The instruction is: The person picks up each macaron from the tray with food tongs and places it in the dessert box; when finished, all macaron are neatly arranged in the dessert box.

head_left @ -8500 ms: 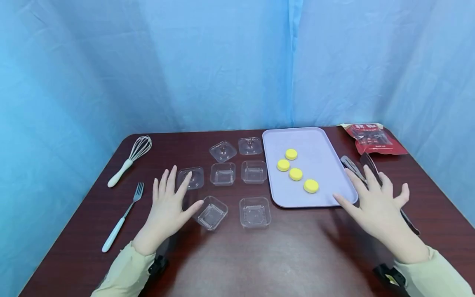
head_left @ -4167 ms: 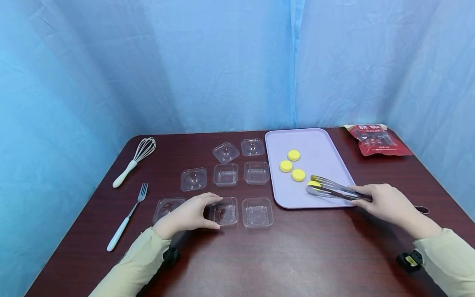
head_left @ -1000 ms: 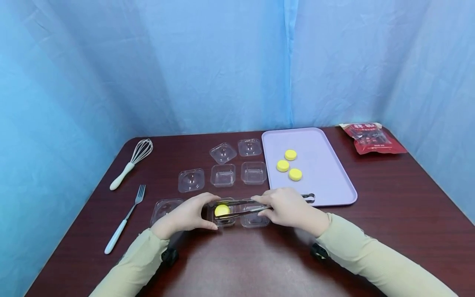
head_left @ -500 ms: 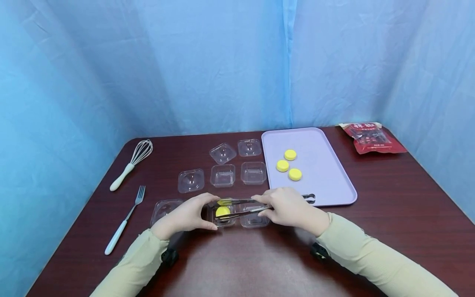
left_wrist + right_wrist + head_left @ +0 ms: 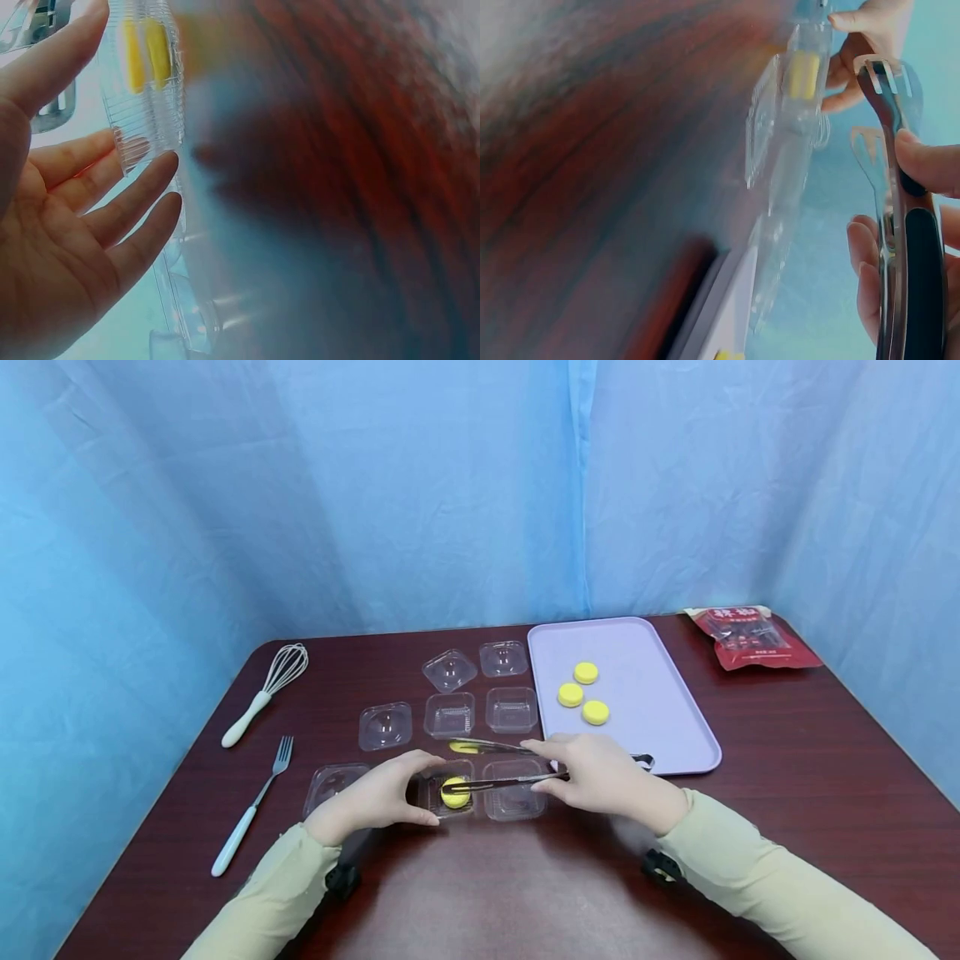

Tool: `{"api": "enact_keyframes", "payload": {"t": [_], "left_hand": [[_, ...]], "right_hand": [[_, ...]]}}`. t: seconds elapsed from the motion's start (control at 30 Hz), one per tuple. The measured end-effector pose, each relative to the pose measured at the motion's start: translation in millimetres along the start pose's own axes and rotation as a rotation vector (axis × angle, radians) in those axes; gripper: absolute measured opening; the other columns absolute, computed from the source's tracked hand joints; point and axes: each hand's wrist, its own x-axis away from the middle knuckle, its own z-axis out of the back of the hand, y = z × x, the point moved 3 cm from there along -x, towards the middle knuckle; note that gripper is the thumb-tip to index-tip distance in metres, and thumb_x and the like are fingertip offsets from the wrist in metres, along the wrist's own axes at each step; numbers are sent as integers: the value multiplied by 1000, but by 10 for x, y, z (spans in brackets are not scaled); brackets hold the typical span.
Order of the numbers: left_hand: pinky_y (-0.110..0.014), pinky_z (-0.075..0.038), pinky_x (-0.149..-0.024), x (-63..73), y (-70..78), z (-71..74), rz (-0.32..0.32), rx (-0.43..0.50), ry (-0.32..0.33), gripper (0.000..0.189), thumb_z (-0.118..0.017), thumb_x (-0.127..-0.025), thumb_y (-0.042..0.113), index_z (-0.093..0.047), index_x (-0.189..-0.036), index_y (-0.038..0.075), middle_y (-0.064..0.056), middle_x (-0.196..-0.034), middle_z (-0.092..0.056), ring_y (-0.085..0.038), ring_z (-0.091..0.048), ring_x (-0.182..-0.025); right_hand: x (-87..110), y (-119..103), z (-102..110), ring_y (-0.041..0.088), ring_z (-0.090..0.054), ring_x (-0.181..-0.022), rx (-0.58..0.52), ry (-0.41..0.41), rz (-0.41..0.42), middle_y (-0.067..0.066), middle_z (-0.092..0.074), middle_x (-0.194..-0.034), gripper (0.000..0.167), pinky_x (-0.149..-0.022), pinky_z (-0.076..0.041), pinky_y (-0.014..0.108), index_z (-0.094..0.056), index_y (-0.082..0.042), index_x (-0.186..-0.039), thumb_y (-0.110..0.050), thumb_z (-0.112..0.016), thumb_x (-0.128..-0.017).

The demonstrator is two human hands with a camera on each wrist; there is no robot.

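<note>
My left hand (image 5: pixel 380 793) holds a clear plastic box (image 5: pixel 433 806) at its left end, thumb along the near side and fingers along the far side. Inside that box lies a round yellow macaron (image 5: pixel 454 797); in the left wrist view the macaron (image 5: pixel 156 52) shows two yellow layers with a pale one between. My right hand (image 5: pixel 600 777) grips metal tongs (image 5: pixel 510 782) by their dark handles. The tongs (image 5: pixel 891 112) are spread and stand above the box, apart from the macaron in the right wrist view.
Three more macarons sit on the lilac tray (image 5: pixel 645 710). Clear boxes (image 5: pixel 512 710) and domed lids (image 5: pixel 386 726) stand around the middle. A whisk (image 5: pixel 258 702) and a fork (image 5: pixel 255 802) lie left, a red packet (image 5: pixel 753 639) at the back right.
The right hand picked up the tongs and carried one macaron from the tray into the left hand's box. Since half a second ago, the tongs have spread, lifted and shifted slightly right.
</note>
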Motion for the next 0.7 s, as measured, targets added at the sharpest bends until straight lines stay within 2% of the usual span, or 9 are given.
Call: {"api": "enact_keyframes", "payload": {"t": [0.13,0.3,0.53,0.7], "left_hand": [[-42,-46,-96,4,5,3,11,-5,-7,71,-82,-73,33,-52,-131,5,-6,-124,-57,-20,-55,-110],[-42,-45,-97,2,18,8,-1,-4,-8,71,-81,-74,33,-51,-131,4,-7,-125,-57,-21,-55,-112],[-43,-44,-98,7,49,19,-5,-14,-22,71,-81,-75,30,-50,-132,1,-9,-125,-56,-22,-54,-115],[-42,-45,-98,3,63,19,-11,-15,-25,70,-80,-76,29,-49,-132,0,-9,-124,-56,-21,-54,-114]], "right_hand": [[65,82,79,6,-49,-64,-20,23,-30,0,-64,-83,51,-54,-42,22,-63,-10,-124,-29,-76,-78],[178,227,213,9,-57,-68,-40,66,-58,1,-67,-86,49,-57,-47,25,-64,-9,-121,-23,-79,-76],[362,464,376,8,-57,-66,-11,126,-103,-1,-64,-83,48,-57,-46,25,-66,-6,-118,-18,-81,-73],[518,641,471,7,-57,-66,32,135,-181,0,-66,-84,52,-53,-44,24,-66,-8,-120,-18,-82,-71]]}}
